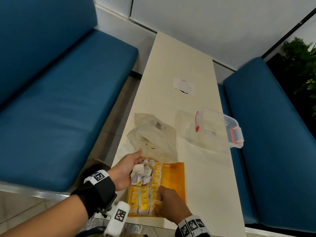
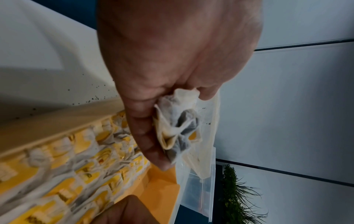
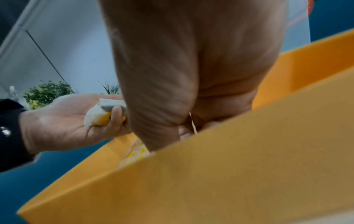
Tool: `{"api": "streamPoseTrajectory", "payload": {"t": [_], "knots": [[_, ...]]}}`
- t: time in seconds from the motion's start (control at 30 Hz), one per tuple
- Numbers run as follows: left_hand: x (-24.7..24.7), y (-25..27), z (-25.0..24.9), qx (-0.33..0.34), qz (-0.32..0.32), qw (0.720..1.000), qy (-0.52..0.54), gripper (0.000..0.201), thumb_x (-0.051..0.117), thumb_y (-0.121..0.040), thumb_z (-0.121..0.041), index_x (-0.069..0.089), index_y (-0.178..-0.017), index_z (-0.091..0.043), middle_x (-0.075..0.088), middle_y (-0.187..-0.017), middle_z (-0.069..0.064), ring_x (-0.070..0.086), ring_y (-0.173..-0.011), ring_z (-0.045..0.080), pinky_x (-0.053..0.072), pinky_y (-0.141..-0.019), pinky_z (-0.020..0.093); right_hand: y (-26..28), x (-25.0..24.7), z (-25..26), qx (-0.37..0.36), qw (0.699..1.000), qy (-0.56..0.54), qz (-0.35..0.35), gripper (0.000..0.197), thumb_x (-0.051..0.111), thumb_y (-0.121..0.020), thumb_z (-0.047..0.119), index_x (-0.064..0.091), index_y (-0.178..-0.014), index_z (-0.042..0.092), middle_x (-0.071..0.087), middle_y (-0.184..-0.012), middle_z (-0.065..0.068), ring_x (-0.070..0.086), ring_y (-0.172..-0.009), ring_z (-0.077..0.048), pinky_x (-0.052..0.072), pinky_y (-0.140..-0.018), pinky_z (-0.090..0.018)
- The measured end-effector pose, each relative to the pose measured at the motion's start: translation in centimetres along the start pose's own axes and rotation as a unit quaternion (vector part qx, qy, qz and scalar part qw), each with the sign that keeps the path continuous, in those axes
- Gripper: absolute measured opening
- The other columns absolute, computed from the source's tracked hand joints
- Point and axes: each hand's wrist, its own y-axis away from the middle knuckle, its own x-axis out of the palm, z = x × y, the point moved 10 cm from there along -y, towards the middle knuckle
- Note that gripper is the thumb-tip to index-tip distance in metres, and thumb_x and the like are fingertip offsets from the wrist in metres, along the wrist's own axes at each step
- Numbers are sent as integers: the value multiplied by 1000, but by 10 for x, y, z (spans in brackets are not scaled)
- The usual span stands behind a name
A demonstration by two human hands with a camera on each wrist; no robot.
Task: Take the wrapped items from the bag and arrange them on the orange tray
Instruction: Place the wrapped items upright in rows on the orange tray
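Tray: a shallow rectangular orange plastic tray (image 1: pixel 177 182) sits at the near end of a long cream-coloured table (image 1: pixel 201 69), at about 6 o'clock in the head view. Its left part is packed with rows of small white-and-yellow wrapped tea bags (image 1: pixel 145 199); the strip along its right wall is bare orange floor.

Left hand (image 1: pixel 126 170): palm up, over the tray's far-left corner, fingers curled round a loose handful of white paper-wrapped tea bags (image 1: pixel 142 173). The left wrist view confirms the fingers (image 2: pixel 147 136) are folded onto the bundle.

Right hand (image 1: pixel 169 202): knuckles up, at the near end of the rows, fingertips down among the packed bags. The right wrist view shows a thin tan string between the fingers; whether it is pinched I cannot tell.

Bag: a crumpled translucent white plastic bag (image 1: pixel 153 137) lies on the table at 12 o'clock from the tray, its near edge overlapping the tray's far wall.

Other items: a clear plastic lidded box with red clips (image 1: pixel 220 127) at 2 o'clock from the tray; a small white paper sachet (image 1: pixel 183 86) further up the table. Blue padded benches (image 1: pixel 56 100) flank the table.
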Motion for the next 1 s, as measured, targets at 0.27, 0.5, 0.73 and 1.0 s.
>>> {"api": "streamPoseTrajectory", "payload": {"t": [0.27, 0.5, 0.73, 1.0], "knots": [[-7, 5, -1, 4, 7, 1000, -12, 66, 40, -104, -56, 68, -126, 0, 68, -123, 28, 69, -91, 36, 60, -86, 43, 20, -100, -40, 71, 950, -81, -292, 19, 67, -89, 33, 54, -100, 25, 61, -95, 4, 59, -83, -13, 51, -74, -31], [-20, 15, -1, 5, -9, 1000, -23, 64, 41, -103, -56, 70, -121, -1, 70, -114, 26, 71, -88, 35, 59, -82, 43, 1, -77, -55, 64, 964, -97, -240, 18, 59, -95, 21, 67, -109, 13, 66, -85, 3, 61, -78, -12, 44, -69, -23], [-24, 24, 6, -13, -1, 999, -39, 61, 53, -96, -57, 72, -118, -4, 66, -117, 27, 68, -92, 38, 51, -91, 48, 11, -59, -55, 39, 967, -110, -228, 17, 59, -96, 24, 67, -109, 16, 61, -73, 10, 56, -68, -3, 38, -59, -11], [2, 24, 11, -17, 2, 998, -61, 65, 48, -101, -55, 66, -129, 1, 67, -111, 25, 67, -90, 32, 58, -86, 43, 56, -108, -3, -104, 940, -100, -311, 28, 67, -91, 27, 61, -118, 29, 54, -109, 11, 56, -81, 0, 41, -70, -8]]}}
